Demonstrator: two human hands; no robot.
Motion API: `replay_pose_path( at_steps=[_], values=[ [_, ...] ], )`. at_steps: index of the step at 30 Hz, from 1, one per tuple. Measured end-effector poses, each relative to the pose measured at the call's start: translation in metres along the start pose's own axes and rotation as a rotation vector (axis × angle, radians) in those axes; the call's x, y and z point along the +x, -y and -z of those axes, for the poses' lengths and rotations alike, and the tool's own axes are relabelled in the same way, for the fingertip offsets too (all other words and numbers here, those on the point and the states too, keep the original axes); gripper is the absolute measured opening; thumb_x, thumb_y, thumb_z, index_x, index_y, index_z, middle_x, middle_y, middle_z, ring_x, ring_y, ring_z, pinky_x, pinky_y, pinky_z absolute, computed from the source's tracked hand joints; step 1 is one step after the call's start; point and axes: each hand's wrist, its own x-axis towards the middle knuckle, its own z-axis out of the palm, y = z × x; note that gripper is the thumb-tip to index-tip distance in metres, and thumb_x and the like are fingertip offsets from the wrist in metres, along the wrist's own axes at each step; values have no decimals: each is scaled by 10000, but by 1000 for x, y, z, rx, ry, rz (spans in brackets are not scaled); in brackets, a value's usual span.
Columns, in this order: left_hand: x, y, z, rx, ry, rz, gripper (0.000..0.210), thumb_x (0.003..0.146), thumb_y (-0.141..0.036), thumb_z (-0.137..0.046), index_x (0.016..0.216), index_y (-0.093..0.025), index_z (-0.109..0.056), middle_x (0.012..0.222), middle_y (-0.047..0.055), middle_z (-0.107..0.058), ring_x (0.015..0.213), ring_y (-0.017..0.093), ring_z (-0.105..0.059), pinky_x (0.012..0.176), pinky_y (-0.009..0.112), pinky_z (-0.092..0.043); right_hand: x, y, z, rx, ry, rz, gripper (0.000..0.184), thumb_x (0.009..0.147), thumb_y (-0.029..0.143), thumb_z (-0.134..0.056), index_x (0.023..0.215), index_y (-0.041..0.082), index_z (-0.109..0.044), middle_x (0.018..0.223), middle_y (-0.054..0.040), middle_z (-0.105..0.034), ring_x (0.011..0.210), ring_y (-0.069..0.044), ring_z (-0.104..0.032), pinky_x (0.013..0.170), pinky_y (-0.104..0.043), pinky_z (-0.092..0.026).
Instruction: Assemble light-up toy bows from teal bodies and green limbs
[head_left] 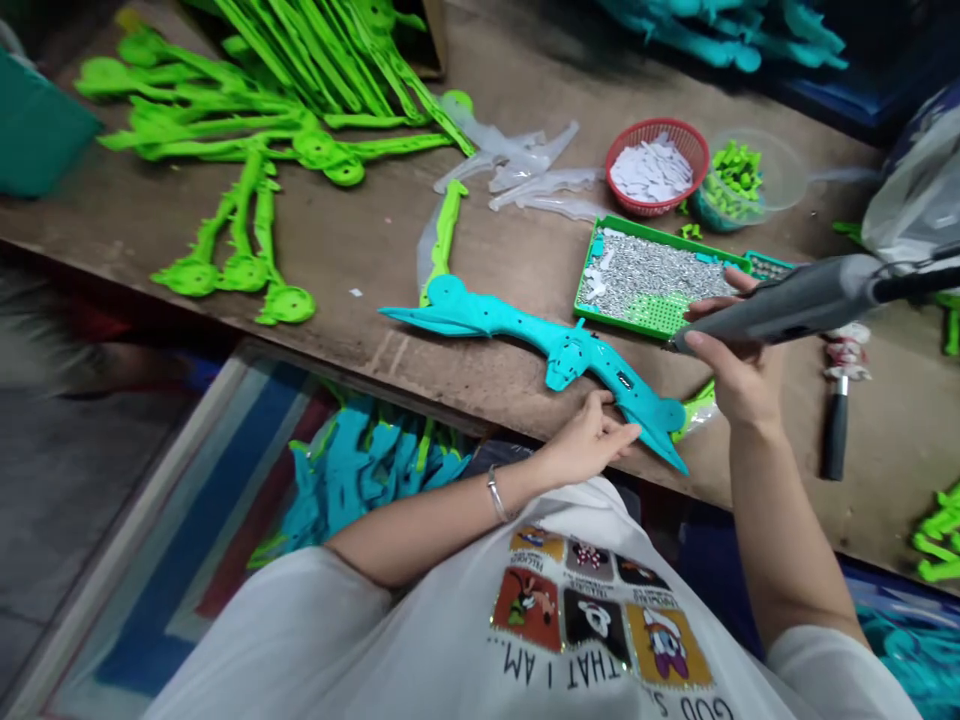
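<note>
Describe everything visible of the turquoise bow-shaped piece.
The turquoise bow-shaped piece looks plastic: two curved, pointed limbs join at a sculpted, slotted centre, with a round lobe near each tip. It lies slantwise at the workbench's near edge. Lime-green parts show beside both lobes, and the left hand touches the picture-right limb, which bears a dark marking.

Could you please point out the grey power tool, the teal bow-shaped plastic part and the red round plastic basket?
Grey cylindrical power tool [791,302]: head view, middle of its body.
Teal bow-shaped plastic part [566,357]: head view, raised centre.
Red round plastic basket [641,206]: head view, front wall.
</note>
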Motion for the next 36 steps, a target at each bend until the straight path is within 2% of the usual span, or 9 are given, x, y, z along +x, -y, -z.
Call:
replay_pose_path(
  at_steps=[4,7,10,12,15,23,26,32,36],
  values=[
    [-29,-36,43,159,20,-178,370,935,-489,-682,1141,-190,-613,897,77,-749,719,179,-741,694,310,-600,-22,-7,-4,-41,-162,66,667,767,352,-821,1353,345,-504,1276,-62,-631,1143,-272,-671,985,-474,-569],
    [-41,-84,97,540,-537,-538,267,994,-439,-589,1075,-194,-660,1000,78,-735,902,202,-718,882,357,-584,-52,-16,-14,-236,-250,40,541,863,404,-734,1332,283,-492,1219,-98,-612,1106,-275,-655,967,-490,-561],
    [-40,-122,158,956,-979,-563,345,952,-427,-648,1195,-182,-630,1321,146,-650,1321,330,-569,1155,502,-431,-81,-22,-25,-620,33,33,556,890,490,-702,1338,206,-535,1239,-164,-629,1158,-345,-624,1007,-568,-516],
    [-34,-135,192,1094,-1008,-412,495,903,-479,-705,1259,-153,-597,1365,188,-619,1370,381,-518,1171,550,-394,-92,-24,-28,-784,193,48,548,922,518,-666,1353,197,-559,1256,-172,-659,1172,-365,-627,1012,-582,-494],
    [-23,-139,222,1092,-815,-193,687,813,-570,-784,1290,-122,-574,1227,180,-679,1204,362,-628,1064,511,-482,-97,-26,-18,-819,282,50,509,963,531,-624,1364,222,-575,1244,-141,-706,1133,-341,-664,998,-544,-494],
    [-6,-108,191,534,-513,-83,685,647,-315,-945,1179,-153,-546,760,-4,-681,689,181,-647,666,298,-480,-94,-36,63,-743,332,-31,501,911,528,-702,1324,256,-623,1219,-126,-726,1059,-330,-703,921,-505,-555],
    [-3,-86,170,511,-537,-146,756,591,-374,-972,1174,-160,-540,755,-26,-663,658,157,-620,626,270,-451,-90,-19,65,-787,263,60,461,893,465,-723,1298,258,-646,1239,-143,-689,1123,-352,-670,977,-548,-539],
    [-2,-58,145,549,-562,-231,839,601,-483,-952,1253,-168,-530,864,3,-710,738,164,-661,650,257,-475,-59,22,-39,-627,403,246,238,1021,323,-538,1203,241,-668,1215,-125,-689,1179,-292,-641,1043,-490,-511],
    [-1,-54,139,518,-584,-254,842,608,-480,-947,1263,-163,-524,861,5,-720,761,170,-677,658,253,-488,-28,11,-110,-909,427,48,391,1078,420,-391,1084,155,-679,1064,-176,-717,1039,-304,-654,920,-427,-501]
  ],
)
